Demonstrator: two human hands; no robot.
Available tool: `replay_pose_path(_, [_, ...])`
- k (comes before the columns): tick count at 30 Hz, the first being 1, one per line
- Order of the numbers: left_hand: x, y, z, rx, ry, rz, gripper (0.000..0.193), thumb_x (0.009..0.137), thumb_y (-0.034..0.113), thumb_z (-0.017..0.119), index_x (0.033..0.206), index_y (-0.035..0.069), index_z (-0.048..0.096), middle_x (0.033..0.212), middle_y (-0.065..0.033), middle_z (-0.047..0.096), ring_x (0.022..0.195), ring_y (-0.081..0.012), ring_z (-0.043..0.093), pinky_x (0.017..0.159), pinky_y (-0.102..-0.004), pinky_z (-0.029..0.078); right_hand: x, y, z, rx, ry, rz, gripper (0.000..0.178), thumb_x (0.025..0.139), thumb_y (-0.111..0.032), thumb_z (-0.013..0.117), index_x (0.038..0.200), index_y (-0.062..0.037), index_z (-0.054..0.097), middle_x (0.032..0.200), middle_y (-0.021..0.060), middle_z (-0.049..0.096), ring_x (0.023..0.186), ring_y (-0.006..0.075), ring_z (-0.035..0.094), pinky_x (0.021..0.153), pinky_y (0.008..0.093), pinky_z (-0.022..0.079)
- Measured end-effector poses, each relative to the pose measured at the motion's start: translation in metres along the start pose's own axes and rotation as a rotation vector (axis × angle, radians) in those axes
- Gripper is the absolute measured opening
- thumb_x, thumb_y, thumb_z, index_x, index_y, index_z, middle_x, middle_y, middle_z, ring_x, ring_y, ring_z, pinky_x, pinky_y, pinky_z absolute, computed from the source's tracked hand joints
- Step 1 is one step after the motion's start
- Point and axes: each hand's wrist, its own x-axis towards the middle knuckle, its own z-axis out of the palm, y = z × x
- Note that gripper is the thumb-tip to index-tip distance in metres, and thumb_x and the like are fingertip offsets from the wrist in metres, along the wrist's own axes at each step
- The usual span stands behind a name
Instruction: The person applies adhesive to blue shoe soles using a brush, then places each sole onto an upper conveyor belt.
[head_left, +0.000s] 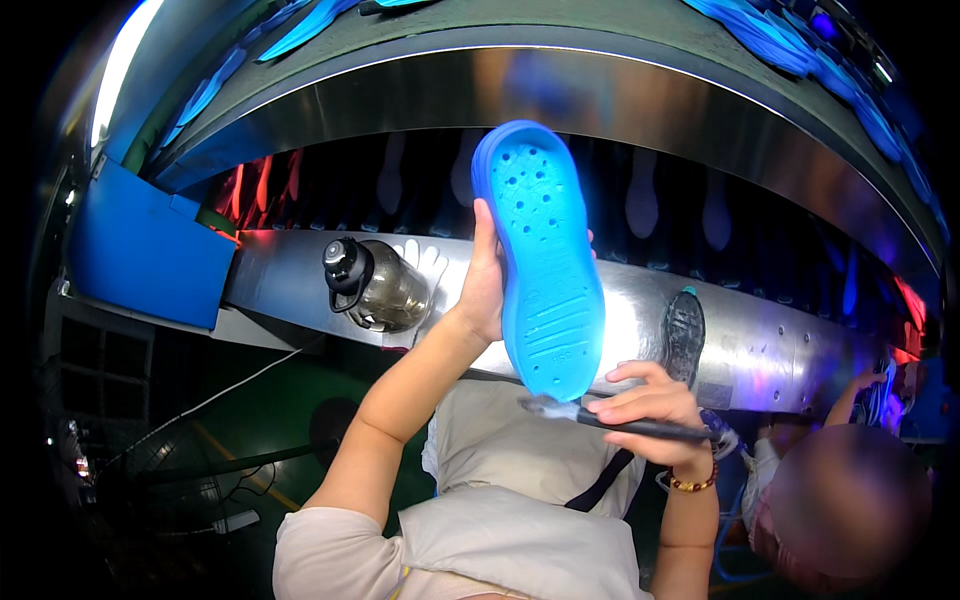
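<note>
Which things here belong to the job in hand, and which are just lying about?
Job:
- blue sole, held in left hand
- brush, held in right hand
- blue pieces up top, likely related

Lying about:
- bottle, on bench
- dark sole-shaped piece, on bench; its use is unclear

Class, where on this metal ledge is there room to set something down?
The metal ledge looks bare between the blue box and bottle, and right of the black sole. A narrower gap shows between the blue sole and the black sole. It is crowded from the bottle to the left hand.
</note>
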Motion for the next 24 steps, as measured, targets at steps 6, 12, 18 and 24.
replay_pose_path(6, [0.005, 0.007, 0.024, -0.227, -0.093, -0.033, 0.082, 0.08, 0.067, 0.026, 0.128, 0.001, 0.033, 0.122, -0.02, 0.044, 0.11, -0.0323, 0.046, 0.092, -0.0459, 0.039, -0.005, 0.02, 0.01, 0.795, 0.464, 0.033, 0.018, 0.072, 0.001, 0.061, 0.089, 0.005, 0.057, 0.093, 0.0212, 0.06, 0.093, 0.0293, 0.057, 0.086, 0.0383, 0.043])
replay_pose_path(12, [-0.027, -0.032, 0.028, -0.13, -0.034, 0.065, 0.051, 0.09, 0.035, 0.035, 0.126, 0.0, 0.034, 0.117, -0.015, 0.049, 0.103, -0.0234, 0.052, 0.089, -0.0355, 0.041, -0.002, 0.009, 0.032, 0.677, 0.63, 0.082, 0.018, 0.074, -0.001, 0.061, 0.09, 0.0053, 0.056, 0.094, 0.0213, 0.06, 0.091, 0.0268, 0.058, 0.085, 0.0359, 0.044])
replay_pose_path(18, [-0.019, -0.026, 0.017, -0.372, -0.129, 0.037, 0.055, 0.087, 0.04, 0.037, 0.121, -0.003, 0.042, 0.115, -0.0188, 0.052, 0.103, -0.0278, 0.053, 0.091, -0.0395, 0.041, 0.005, -0.007, 0.014, 0.36, 0.534, 0.058, 0.018, 0.069, 0.005, 0.061, 0.086, 0.0055, 0.059, 0.09, 0.0208, 0.061, 0.087, 0.0273, 0.06, 0.079, 0.0344, 0.047])
replay_pose_path(24, [-0.013, -0.018, 0.026, -0.381, -0.161, 0.059, 0.055, 0.087, 0.04, 0.038, 0.12, -0.004, 0.042, 0.115, -0.0193, 0.052, 0.103, -0.0284, 0.054, 0.091, -0.0398, 0.041, 0.012, -0.016, -0.001, 0.428, 0.328, 0.014, 0.02, 0.062, 0.003, 0.066, 0.082, 0.0043, 0.062, 0.086, 0.0198, 0.063, 0.083, 0.0291, 0.062, 0.077, 0.0343, 0.049])
